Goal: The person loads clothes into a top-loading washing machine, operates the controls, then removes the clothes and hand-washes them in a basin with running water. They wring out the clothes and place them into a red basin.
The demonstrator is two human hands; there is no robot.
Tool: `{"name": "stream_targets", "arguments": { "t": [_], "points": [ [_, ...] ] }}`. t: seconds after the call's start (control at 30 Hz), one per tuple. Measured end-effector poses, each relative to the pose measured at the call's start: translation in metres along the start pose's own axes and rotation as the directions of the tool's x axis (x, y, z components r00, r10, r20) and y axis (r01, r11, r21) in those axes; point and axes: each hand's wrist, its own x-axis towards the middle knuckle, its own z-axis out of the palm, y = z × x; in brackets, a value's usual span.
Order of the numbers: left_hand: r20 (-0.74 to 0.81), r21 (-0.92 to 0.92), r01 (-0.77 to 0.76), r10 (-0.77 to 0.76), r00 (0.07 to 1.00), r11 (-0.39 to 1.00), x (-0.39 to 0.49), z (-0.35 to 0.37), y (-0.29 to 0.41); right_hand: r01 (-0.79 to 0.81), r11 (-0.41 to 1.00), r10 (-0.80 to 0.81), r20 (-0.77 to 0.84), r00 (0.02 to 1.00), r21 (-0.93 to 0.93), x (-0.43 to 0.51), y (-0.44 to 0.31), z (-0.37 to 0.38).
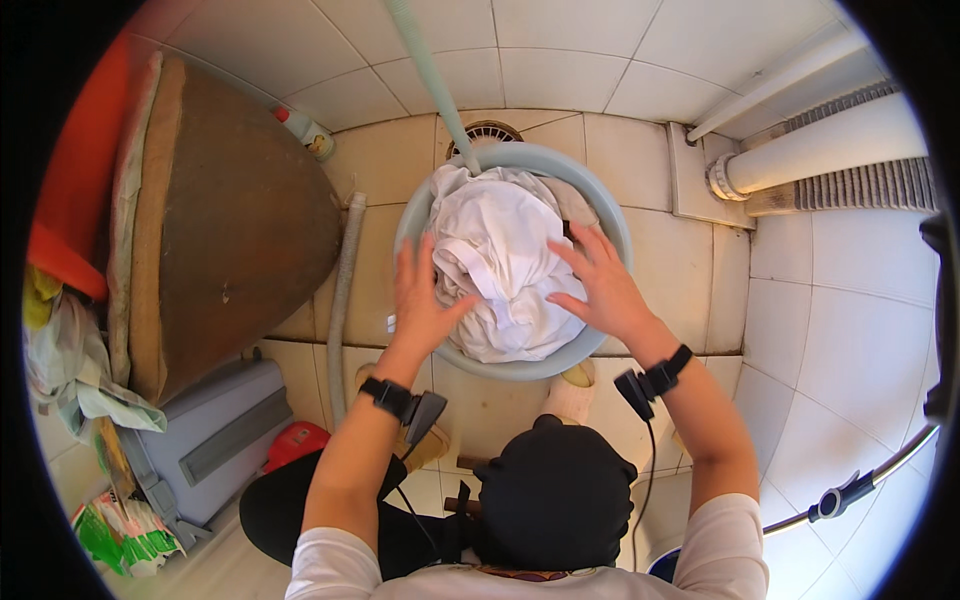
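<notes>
A heap of white cloth, which looks like a garment, fills a round light blue plastic basin on the tiled floor. My left hand is at the left side of the heap, by the basin's rim, its thumb spread from the fingers. On the opposite side, my right hand has its fingers apart at the heap's right edge. Neither hand grips anything; whether the fingertips touch the cloth I cannot tell. A greyish-beige cloth shows under the white one at the upper right.
A pale green hose comes down into the basin, beside a round floor drain. Leftward lie a grey hose, a large brown board and a grey plastic box. White pipes run at the right wall.
</notes>
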Motion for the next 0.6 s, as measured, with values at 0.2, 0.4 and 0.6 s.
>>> {"name": "stream_targets", "arguments": {
  "t": [0.2, 0.4, 0.6],
  "points": [
    [0.434, 0.223, -0.125, 0.017, 0.901, 0.967, 0.065, 0.013, 0.036, -0.199, 0.972, 0.220, 0.180, 0.959, -0.126, 0.052, 0.016, 0.054],
    [0.566, 0.265, -0.118, -0.055, 0.822, 0.957, 0.084, 0.043, 0.018, -0.205, 0.950, 0.278, 0.339, 0.899, -0.235, 0.051, 0.040, 0.083],
    [0.641, 0.237, -0.095, -0.082, 0.763, 0.967, 0.107, 0.059, 0.005, -0.271, 0.943, 0.331, 0.443, 0.833, -0.196, 0.066, 0.057, 0.087]
  ]
}}
